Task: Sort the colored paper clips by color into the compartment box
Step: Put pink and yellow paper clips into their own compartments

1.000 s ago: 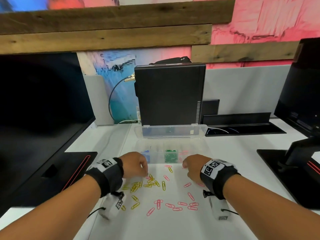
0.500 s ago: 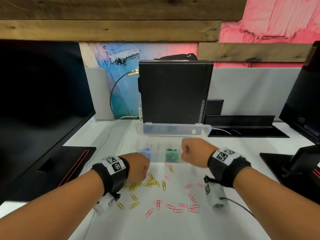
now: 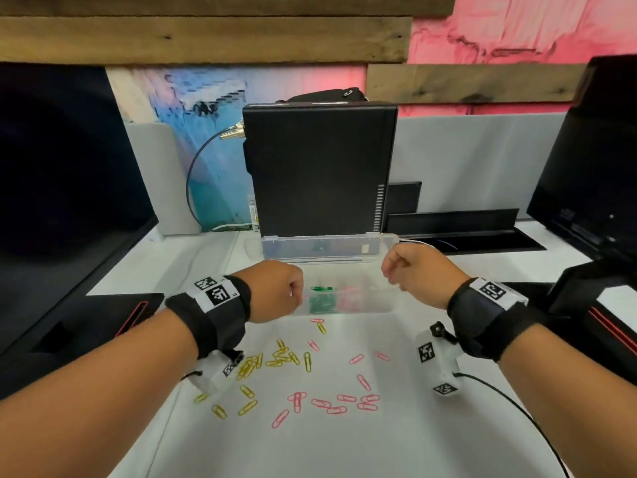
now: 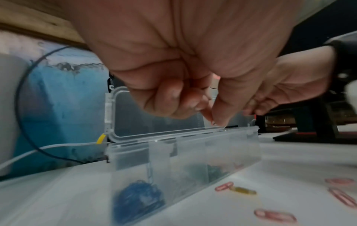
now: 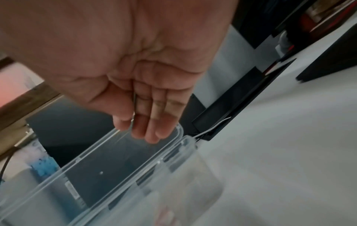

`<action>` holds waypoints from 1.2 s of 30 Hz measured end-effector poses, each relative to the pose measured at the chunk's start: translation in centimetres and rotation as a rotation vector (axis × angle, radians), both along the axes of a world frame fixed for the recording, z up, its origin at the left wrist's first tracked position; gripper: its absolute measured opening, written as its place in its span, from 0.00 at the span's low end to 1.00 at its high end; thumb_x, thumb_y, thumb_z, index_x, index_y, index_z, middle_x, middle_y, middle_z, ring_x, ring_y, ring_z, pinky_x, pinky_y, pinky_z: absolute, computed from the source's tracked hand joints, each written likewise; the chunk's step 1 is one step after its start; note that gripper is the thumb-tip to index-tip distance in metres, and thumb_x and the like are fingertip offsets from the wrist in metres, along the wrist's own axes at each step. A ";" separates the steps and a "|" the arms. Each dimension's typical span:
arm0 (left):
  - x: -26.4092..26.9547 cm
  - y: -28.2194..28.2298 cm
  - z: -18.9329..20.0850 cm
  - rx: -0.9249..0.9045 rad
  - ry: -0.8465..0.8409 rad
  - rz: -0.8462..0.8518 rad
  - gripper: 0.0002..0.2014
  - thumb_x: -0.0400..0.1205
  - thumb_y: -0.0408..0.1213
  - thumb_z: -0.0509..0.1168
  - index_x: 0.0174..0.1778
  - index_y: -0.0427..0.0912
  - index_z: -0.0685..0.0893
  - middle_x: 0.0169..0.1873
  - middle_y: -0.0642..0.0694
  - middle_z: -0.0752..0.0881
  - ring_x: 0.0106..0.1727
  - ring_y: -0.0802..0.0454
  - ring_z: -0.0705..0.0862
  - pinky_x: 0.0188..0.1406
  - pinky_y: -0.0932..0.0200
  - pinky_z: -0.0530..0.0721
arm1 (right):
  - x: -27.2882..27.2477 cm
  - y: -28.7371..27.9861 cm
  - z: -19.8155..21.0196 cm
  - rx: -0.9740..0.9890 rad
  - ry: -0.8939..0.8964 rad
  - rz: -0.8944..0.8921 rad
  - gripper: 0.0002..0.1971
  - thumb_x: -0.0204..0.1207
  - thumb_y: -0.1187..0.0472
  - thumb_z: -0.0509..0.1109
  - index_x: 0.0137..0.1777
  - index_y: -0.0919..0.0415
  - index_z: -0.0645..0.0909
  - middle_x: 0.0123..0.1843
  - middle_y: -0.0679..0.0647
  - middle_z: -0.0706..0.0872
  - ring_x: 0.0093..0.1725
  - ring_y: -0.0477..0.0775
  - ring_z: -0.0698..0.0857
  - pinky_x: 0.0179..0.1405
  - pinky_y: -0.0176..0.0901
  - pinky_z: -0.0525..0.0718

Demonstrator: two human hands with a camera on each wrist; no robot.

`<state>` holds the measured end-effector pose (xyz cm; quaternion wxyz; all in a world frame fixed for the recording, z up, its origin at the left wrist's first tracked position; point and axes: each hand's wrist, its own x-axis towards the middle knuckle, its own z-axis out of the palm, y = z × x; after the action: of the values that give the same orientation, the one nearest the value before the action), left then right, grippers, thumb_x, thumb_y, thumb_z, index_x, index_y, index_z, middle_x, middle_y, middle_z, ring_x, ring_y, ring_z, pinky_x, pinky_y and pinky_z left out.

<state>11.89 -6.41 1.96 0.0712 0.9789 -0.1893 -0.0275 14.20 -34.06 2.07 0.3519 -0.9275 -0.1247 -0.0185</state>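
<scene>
L hand (image 3: 275, 291) fingers pinched, contents unclear – over box (image 3: 348, 310) left | R hand (image 3: 418, 274) fingers loose, holds nothing – over right | clips (image 3: 310, 381) near

I am seated at an office workstation. The landmark is the small black desktop computer (image 3: 320, 167) standing upright at the back of my white desk (image 3: 344, 443). To its left stands a large dark monitor (image 3: 62, 174) on a black base; to its right, a second monitor (image 3: 593, 150) on its own stand. Behind the computer, a grey partition panel (image 3: 465, 163) separates this station from the wall, which carries wooden planks (image 3: 206, 39) and a pink and blue mural. Beside the computer on the right, an open black cable hatch (image 3: 458, 232) is set into the desk. A black cable (image 3: 193, 174) loops to the computer's left side.
</scene>
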 end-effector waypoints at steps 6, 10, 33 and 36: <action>4.2 -6.6 0.0 0.067 -0.048 -0.010 0.06 0.82 0.40 0.60 0.42 0.50 0.81 0.43 0.51 0.84 0.45 0.47 0.82 0.47 0.52 0.84 | -6.0 -2.1 -4.0 -0.569 0.305 0.153 0.20 0.74 0.50 0.68 0.67 0.44 0.79 0.67 0.44 0.80 0.65 0.49 0.79 0.65 0.41 0.77; 6.3 -9.1 0.2 0.083 -0.066 -0.003 0.07 0.80 0.38 0.60 0.45 0.50 0.84 0.49 0.52 0.87 0.50 0.47 0.84 0.53 0.50 0.85 | -6.8 -0.5 -5.3 -0.482 0.256 0.214 0.23 0.79 0.53 0.66 0.75 0.47 0.74 0.75 0.50 0.76 0.74 0.55 0.75 0.73 0.48 0.74; -0.8 -3.9 -4.5 0.339 0.218 -0.029 0.17 0.84 0.40 0.62 0.69 0.44 0.78 0.67 0.44 0.77 0.69 0.44 0.77 0.58 0.59 0.73 | -7.1 3.4 -3.7 -0.602 0.281 0.336 0.28 0.76 0.68 0.64 0.74 0.44 0.79 0.77 0.47 0.76 0.73 0.53 0.77 0.73 0.41 0.75; -0.8 -4.0 -4.5 0.318 0.215 -0.010 0.13 0.84 0.36 0.60 0.60 0.41 0.85 0.60 0.44 0.83 0.61 0.45 0.81 0.52 0.62 0.71 | -7.7 3.0 -3.9 -0.620 0.280 0.343 0.29 0.78 0.68 0.63 0.77 0.42 0.76 0.80 0.48 0.72 0.76 0.54 0.74 0.76 0.42 0.71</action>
<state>11.06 -10.46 -2.59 -0.0645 0.9683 -0.1788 -0.1620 6.55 -31.05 -1.86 0.0662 -0.9491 -0.2287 0.2060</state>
